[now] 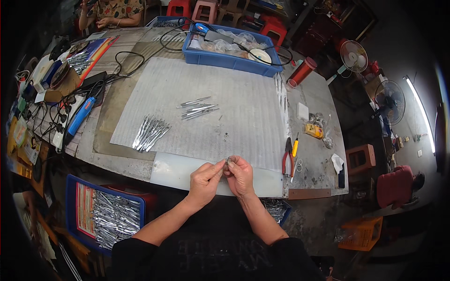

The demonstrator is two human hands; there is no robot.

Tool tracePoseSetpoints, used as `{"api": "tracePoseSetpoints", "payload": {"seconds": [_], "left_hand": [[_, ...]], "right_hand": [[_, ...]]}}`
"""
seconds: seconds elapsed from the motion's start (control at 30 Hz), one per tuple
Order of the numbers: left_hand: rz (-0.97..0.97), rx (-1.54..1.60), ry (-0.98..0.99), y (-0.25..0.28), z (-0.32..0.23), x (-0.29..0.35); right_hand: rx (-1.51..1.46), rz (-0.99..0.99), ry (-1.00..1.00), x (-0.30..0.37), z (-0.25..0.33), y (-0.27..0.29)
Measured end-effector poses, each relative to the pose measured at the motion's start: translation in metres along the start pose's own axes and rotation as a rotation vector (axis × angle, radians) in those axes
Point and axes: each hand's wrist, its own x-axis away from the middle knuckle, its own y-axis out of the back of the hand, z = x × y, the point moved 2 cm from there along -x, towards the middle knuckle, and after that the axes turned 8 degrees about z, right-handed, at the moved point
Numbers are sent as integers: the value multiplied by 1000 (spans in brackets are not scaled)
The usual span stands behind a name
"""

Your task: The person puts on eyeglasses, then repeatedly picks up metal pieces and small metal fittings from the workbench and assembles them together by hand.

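Note:
Over the pale plastic board [173, 169] at the table's near edge, my two hands meet fingertip to fingertip. My right hand [240, 177] pinches a small metal part [228, 160] between thumb and fingers. Pressed up against it from the other side is my left hand [205, 181], also closed in a pinch; its fingertips hide what they grip. Just beyond, a few tiny metal bits [226, 135] lie on the white foam sheet [262, 107]. Farther left are a bundle of slender silver metal pieces [151, 133] and a smaller group of similar pieces [199, 110].
Red-handled pliers [286, 159] and a yellow screwdriver [295, 146] lie at right. A blue bin [229, 61] stands at the back. Blue electric tool [82, 114] and cables are at left. Below the table edge sits a blue crate [71, 210] of silver pieces. Another person [115, 11] sits far left.

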Motion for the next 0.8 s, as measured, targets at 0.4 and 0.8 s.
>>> {"api": "tracePoseSetpoints", "payload": {"seconds": [0.4, 0.8], "left_hand": [[-12, -9, 48, -2, 2, 2], [-18, -35, 20, -4, -2, 0]], "right_hand": [[437, -74, 168, 5, -9, 2], [504, -52, 152, 4, -3, 2]]}}
